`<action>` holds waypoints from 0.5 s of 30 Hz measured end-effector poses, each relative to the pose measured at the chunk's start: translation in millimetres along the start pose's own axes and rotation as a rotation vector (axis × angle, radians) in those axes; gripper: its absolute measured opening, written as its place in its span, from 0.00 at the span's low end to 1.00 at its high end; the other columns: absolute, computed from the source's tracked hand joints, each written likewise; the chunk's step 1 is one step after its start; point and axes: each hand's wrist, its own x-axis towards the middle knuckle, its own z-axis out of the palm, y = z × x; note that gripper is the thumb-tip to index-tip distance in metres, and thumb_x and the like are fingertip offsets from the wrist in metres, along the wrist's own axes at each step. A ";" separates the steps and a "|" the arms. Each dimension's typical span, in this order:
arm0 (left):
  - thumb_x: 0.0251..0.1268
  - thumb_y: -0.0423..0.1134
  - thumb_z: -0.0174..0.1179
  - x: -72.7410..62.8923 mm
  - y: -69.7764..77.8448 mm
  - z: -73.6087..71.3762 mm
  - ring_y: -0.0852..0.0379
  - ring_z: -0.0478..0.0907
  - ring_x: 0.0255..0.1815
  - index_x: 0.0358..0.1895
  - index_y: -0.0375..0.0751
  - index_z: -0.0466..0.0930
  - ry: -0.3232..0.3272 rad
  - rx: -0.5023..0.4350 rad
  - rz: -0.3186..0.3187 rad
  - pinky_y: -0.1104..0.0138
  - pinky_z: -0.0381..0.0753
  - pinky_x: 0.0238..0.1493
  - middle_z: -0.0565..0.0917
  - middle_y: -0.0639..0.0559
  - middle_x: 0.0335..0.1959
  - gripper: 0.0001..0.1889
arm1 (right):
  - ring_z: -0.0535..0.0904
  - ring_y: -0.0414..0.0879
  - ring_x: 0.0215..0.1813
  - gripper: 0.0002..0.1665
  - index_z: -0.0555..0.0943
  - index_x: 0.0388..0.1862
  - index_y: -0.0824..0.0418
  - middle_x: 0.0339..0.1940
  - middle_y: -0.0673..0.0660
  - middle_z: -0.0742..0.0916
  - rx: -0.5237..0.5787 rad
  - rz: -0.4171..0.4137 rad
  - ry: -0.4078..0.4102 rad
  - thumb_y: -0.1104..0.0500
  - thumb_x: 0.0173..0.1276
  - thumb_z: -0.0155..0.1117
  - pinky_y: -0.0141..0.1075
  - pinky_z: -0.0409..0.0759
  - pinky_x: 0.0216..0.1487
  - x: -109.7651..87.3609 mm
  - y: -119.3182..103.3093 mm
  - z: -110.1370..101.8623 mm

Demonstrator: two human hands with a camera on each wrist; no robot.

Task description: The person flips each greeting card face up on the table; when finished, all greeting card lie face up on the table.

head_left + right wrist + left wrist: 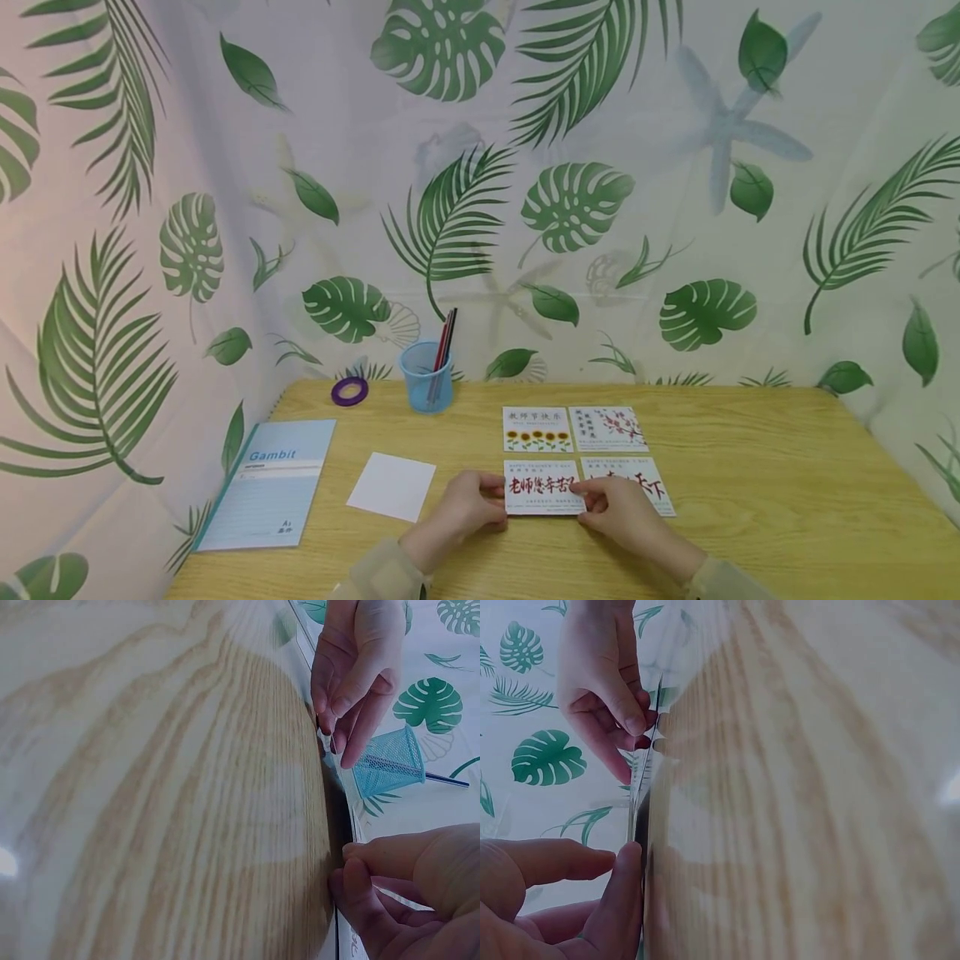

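A white card with red Chinese characters [542, 487] is in front of me, in the near left place of a block of cards. My left hand [474, 502] pinches its left edge. At the lower right corner, my right hand [617, 510] pinches it between thumb and fingers, overlapping the card to its right [651, 483]. Both wrist views show the cards nearly edge-on, low over the wood. Behind lie a sunflower card [537, 423] and a card with red blossoms [618, 425].
Left of the hands lies a blank white square [392, 487], with a light-blue Gambit notebook [268, 487] further left. A blue mesh cup [425, 379] holding pens and a purple tape ring [349, 391] stand toward the leaf-patterned cloth [480, 208] behind the wooden table [787, 492].
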 end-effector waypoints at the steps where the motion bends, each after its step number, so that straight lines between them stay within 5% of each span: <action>1: 0.45 0.13 0.59 -0.1 0.4 0.2 0.58 0.78 0.31 0.58 0.18 0.74 -0.001 -0.005 -0.002 0.64 0.88 0.34 0.82 0.39 0.43 0.29 | 0.73 0.31 0.27 0.20 0.87 0.48 0.66 0.26 0.47 0.81 -0.002 0.001 0.001 0.68 0.53 0.74 0.26 0.77 0.29 0.4 0.5 0.0; 15: 0.46 0.14 0.58 1.3 0.8 -0.5 0.56 0.80 0.32 0.58 0.19 0.74 0.002 -0.030 -0.029 0.63 0.88 0.34 0.81 0.40 0.43 0.29 | 0.71 0.36 0.26 0.20 0.87 0.46 0.61 0.22 0.46 0.80 -0.040 0.070 0.010 0.67 0.51 0.76 0.29 0.71 0.29 3.1 -4.8 1.1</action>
